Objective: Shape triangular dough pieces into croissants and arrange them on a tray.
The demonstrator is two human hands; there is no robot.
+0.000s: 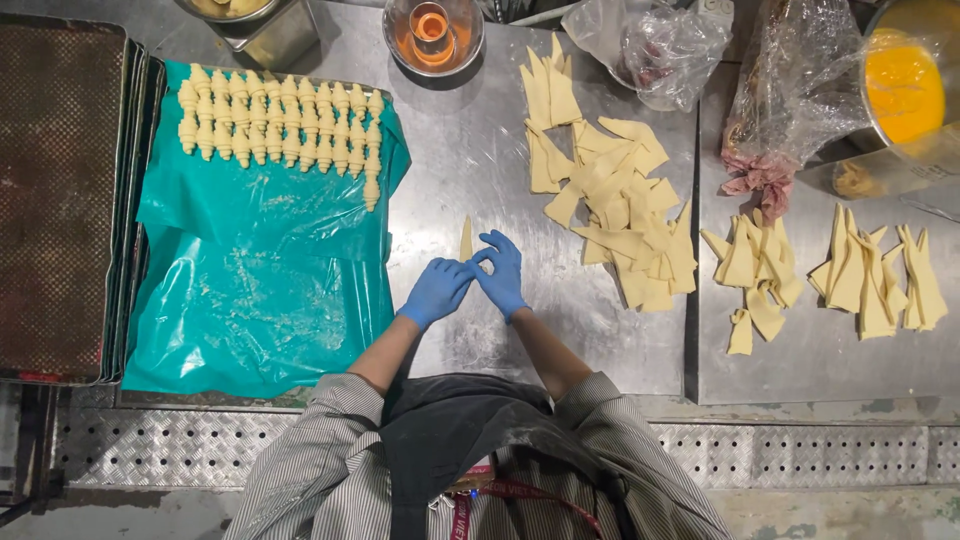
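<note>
Both gloved hands, left hand point(436, 290) and right hand point(501, 274), meet fingertips together, pinching the base of a dough triangle point(466, 240) (tip pointing away) on the steel table point(470, 160), between the teal sheet point(260, 270) of rolled croissants point(282, 125) and the pile of cut triangles point(620, 205), both within reach.

Both hands in blue gloves meet at the middle of the steel table point(470, 150), the left hand point(437, 290) and right hand point(501, 272) touching fingertip to fingertip, with a narrow dough triangle point(466, 238) lying just beyond them. To the right sits a loose heap of cut dough triangles point(610, 190), and further right two smaller piles. On the left, a teal plastic sheet point(260, 290) carries rows of rolled croissants point(280, 125) along its far edge. Far right, a bowl of yellow egg wash point(903, 90).
</note>
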